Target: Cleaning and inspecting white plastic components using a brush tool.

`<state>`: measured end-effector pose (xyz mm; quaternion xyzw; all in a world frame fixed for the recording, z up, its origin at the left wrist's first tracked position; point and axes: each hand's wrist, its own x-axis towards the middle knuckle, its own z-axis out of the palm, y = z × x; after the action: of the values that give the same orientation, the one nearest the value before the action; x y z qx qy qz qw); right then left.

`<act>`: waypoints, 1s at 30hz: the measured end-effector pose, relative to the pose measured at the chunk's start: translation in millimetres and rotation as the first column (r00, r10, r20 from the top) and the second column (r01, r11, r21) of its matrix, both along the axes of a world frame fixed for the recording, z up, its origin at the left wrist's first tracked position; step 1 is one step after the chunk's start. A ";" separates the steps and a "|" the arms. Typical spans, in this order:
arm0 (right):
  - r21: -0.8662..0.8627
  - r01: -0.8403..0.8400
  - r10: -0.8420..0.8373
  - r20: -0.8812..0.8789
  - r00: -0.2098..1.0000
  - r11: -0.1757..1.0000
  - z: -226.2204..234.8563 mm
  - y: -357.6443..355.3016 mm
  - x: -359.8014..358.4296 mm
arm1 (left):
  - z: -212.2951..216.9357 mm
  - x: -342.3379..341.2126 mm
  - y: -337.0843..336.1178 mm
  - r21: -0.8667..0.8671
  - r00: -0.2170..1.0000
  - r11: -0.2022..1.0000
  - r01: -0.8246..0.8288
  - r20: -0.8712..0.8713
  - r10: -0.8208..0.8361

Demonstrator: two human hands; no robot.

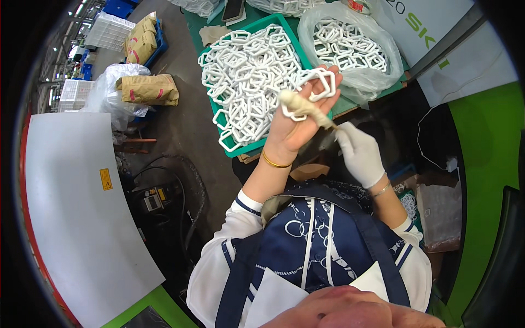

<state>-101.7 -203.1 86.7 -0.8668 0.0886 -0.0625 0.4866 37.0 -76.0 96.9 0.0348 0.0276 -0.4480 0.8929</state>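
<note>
My left hand [291, 134] is bare and palm up, with a few white angular plastic rings [332, 86] resting across its palm and fingers. In a white glove, my right hand [361, 156] grips the thin end of a stick with a cream, cloth-wrapped, rounded head [301, 105]. That head lies over the left palm, in front of one ring, and hides part of it. Just beyond the left hand stands a green tray [303, 53] heaped with similar white rings [246, 82].
An open clear plastic bag [377, 90] of white rings stands right of the tray. A phone [233, 10] lies at the table's far side. Brown paper sacks [147, 90] are at far left. White-and-green machine panels [71, 208] flank me on both sides.
</note>
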 end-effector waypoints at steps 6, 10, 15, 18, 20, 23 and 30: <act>0.200 0.465 -0.502 0.216 0.838 0.862 -5.5 -41.4 -8.7 | 41.8 35.1 -29.2 0.191 0.523 0.699 -0.689 0.799 0.298; 0.265 0.502 -0.555 0.192 0.809 0.823 -9.9 -54.9 -13.1 | 45.3 72.1 -71.1 -0.119 -0.116 0.474 -0.872 0.993 0.035; 0.237 0.558 -0.598 0.152 0.787 0.795 -23.0 -68.1 -23.9 | -38.7 104.5 -93.5 -0.391 -0.409 0.224 -0.893 0.492 -0.769; 0.222 0.604 -0.633 0.096 0.768 0.766 -39.2 -80.8 -36.0 | -46.8 77.6 -93.0 -0.408 -0.488 0.406 -0.818 0.119 -0.865; 0.219 0.604 -0.631 0.081 0.772 0.767 -46.2 -83.2 -40.2 | -44.0 55.4 -100.5 -0.024 -0.541 0.546 -0.837 0.186 -0.821; 0.232 0.599 -0.626 0.062 0.777 0.767 -51.7 -88.9 -43.3 | -38.4 28.4 -112.8 0.314 -0.539 0.530 -0.788 0.065 -0.840; 0.228 0.604 -0.624 0.023 0.781 0.764 -52.7 -103.1 -54.5 | -52.2 11.5 -98.6 0.200 -0.536 0.543 -0.815 0.094 -0.839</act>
<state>-156.2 -306.2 34.0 -0.7301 0.3497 -0.2507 0.5309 48.6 -174.6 44.7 0.8190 -0.5681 -0.0557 0.0582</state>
